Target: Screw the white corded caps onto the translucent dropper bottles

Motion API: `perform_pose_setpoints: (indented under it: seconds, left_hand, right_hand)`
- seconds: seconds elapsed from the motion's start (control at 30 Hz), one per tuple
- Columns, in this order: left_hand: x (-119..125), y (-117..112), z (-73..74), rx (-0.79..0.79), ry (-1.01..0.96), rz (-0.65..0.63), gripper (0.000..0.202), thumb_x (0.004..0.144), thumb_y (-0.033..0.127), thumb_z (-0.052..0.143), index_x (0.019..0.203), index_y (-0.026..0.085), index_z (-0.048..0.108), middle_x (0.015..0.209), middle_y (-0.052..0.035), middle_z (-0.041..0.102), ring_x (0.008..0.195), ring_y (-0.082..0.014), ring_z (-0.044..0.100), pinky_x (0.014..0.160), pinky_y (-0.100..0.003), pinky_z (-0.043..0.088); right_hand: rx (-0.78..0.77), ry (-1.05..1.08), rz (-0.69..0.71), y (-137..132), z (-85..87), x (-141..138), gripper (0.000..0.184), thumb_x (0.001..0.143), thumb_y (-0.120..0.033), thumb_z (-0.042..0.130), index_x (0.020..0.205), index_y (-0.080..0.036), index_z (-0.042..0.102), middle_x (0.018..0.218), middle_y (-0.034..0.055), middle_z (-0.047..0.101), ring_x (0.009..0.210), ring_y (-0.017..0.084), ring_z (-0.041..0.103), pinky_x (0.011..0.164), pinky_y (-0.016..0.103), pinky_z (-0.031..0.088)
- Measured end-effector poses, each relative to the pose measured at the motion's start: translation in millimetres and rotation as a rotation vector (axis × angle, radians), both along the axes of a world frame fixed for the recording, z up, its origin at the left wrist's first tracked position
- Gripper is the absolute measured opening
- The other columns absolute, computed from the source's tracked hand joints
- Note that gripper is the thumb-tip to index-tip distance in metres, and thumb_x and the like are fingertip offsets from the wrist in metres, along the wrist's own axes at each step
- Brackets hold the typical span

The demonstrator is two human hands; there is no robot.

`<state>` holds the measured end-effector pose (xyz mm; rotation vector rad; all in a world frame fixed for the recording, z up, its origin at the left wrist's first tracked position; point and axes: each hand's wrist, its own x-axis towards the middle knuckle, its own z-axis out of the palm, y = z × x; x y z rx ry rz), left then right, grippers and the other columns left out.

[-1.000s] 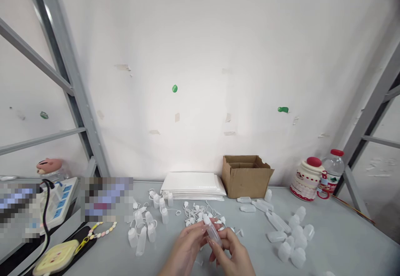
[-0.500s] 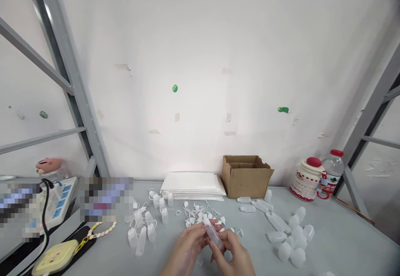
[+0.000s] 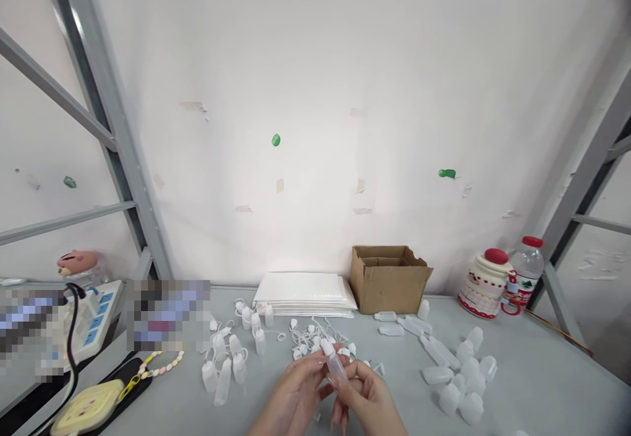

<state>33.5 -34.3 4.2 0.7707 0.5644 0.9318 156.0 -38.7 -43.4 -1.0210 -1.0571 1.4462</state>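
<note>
Behind the bottle (image 3: 337,366): caps (image 3: 311,338), cardboard box (image 3: 392,290) | rightward: loose bottles (image 3: 474,381) | grip: left hand (image 3: 300,383), right hand (image 3: 371,396) pinching it

A person's bare left hand (image 3: 300,383) and right hand (image 3: 369,393) work close together, wrists angled inward from below, fingers bent in a pinch, the right thumb pointing toward the left hand.

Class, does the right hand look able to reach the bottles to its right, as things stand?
Probably yes: only tabletop shows between the right hand and those bottles, though it holds another bottle.
</note>
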Motion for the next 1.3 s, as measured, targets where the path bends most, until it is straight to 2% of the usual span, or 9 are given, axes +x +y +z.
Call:
perform_pose_setpoints:
  seconds: [0.17, 0.37, 0.57, 0.7, 0.87, 1.1, 1.3]
  left_hand:
    - [-7, 0, 6.3, 0.032, -0.001, -0.026, 0.032, 0.071, 0.031, 0.053, 0.094, 0.015, 0.067, 0.104, -0.0112, 0.067, 0.108, -0.0278, 0.052, 0.095, -0.039, 0.031]
    - [-6, -1, 9.6, 0.033, 0.052, 0.060, 0.029, 0.066, 0.031, 0.059, 0.086, 0.014, 0.070, 0.098, -0.0126, 0.070, 0.103, -0.0302, 0.055, 0.093, -0.040, 0.032]
    - [-3, -3, 12.3, -0.010, 0.035, 0.036, 0.031, 0.067, 0.033, 0.060, 0.089, 0.014, 0.070, 0.095, -0.0114, 0.069, 0.100, -0.0275, 0.055, 0.089, -0.037, 0.035]
    - [-2, -2, 7.9, -0.020, 0.012, 0.018, 0.027, 0.068, 0.031, 0.058, 0.088, 0.015, 0.069, 0.090, -0.0091, 0.068, 0.091, -0.0235, 0.056, 0.083, -0.033, 0.037]
    - [-1, -1, 3.5, -0.084, -0.065, -0.023, 0.017, 0.073, 0.026, 0.052, 0.080, 0.018, 0.067, 0.082, -0.0038, 0.066, 0.068, -0.0159, 0.056, 0.076, -0.030, 0.039]
    - [-2, -2, 4.1, -0.132, -0.145, -0.063, 0.019, 0.076, 0.023, 0.046, 0.078, 0.016, 0.064, 0.074, -0.0041, 0.063, 0.069, -0.0175, 0.055, 0.064, -0.029, 0.039]
    - [1, 0, -0.2, -0.135, -0.160, -0.092, 0.020, 0.075, 0.024, 0.046, 0.075, 0.015, 0.064, 0.057, 0.0004, 0.056, 0.046, -0.0131, 0.050, 0.051, -0.028, 0.039]
  right_hand:
    - [0.039, 0.065, 0.070, 2, 3.5, 3, 0.045, 0.057, -0.061, 0.065, 0.057, -0.020, 0.047, 0.034, -0.0026, 0.057, 0.030, 0.010, 0.048, 0.034, 0.020, 0.033]
    - [0.053, 0.046, 0.084, -4, 10.2, 4, 0.042, 0.060, -0.057, 0.066, 0.061, -0.019, 0.051, 0.037, -0.0025, 0.059, 0.032, 0.010, 0.049, 0.038, 0.021, 0.034]
    - [0.031, 0.076, 0.086, -5, 16.9, 4, 0.044, 0.057, -0.058, 0.068, 0.059, -0.018, 0.050, 0.037, -0.0016, 0.061, 0.032, 0.009, 0.050, 0.038, 0.020, 0.035]
    - [0.018, 0.108, 0.103, -5, 17.7, 4, 0.044, 0.056, -0.058, 0.068, 0.058, -0.017, 0.051, 0.036, -0.0013, 0.060, 0.031, 0.009, 0.050, 0.036, 0.018, 0.034]
    - [-0.002, 0.183, 0.136, -5, 16.5, 3, 0.042, 0.058, -0.055, 0.069, 0.057, -0.016, 0.053, 0.038, 0.0001, 0.062, 0.030, 0.009, 0.050, 0.035, 0.018, 0.035]
    - [-0.022, 0.305, 0.191, -3, 15.7, 2, 0.040, 0.058, -0.052, 0.072, 0.055, -0.016, 0.056, 0.037, 0.0019, 0.062, 0.032, 0.010, 0.051, 0.033, 0.018, 0.033]
    - [-0.009, 0.374, 0.254, -8, 25.6, 2, 0.035, 0.062, -0.047, 0.071, 0.063, -0.012, 0.065, 0.040, 0.0027, 0.063, 0.036, 0.009, 0.052, 0.034, 0.016, 0.034]
